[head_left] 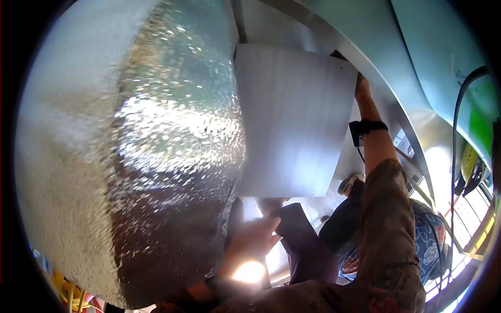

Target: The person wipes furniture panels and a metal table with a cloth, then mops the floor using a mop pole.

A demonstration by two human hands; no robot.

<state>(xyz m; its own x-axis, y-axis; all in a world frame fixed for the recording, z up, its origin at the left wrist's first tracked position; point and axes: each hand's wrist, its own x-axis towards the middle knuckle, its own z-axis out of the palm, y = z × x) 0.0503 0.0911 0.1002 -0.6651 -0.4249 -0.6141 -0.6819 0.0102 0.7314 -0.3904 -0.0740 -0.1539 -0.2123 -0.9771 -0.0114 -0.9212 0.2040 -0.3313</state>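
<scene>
See flat grey rectangular metal-looking panel (295, 120) at centre, right of shiny silver foil-like surface (177, 130); probably stiff, fairly light, slick-faced, best held by opposite edges. Note right hand (362, 87) at far right edge, left hand (251, 239) close to near edge; can't make out either grip, given hidden or blurred fingers.

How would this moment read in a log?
right hand: at gray panel edge, partly hidden | left hand: near panel's lower edge, grip unclear | shiny surface: left of panel
</scene>
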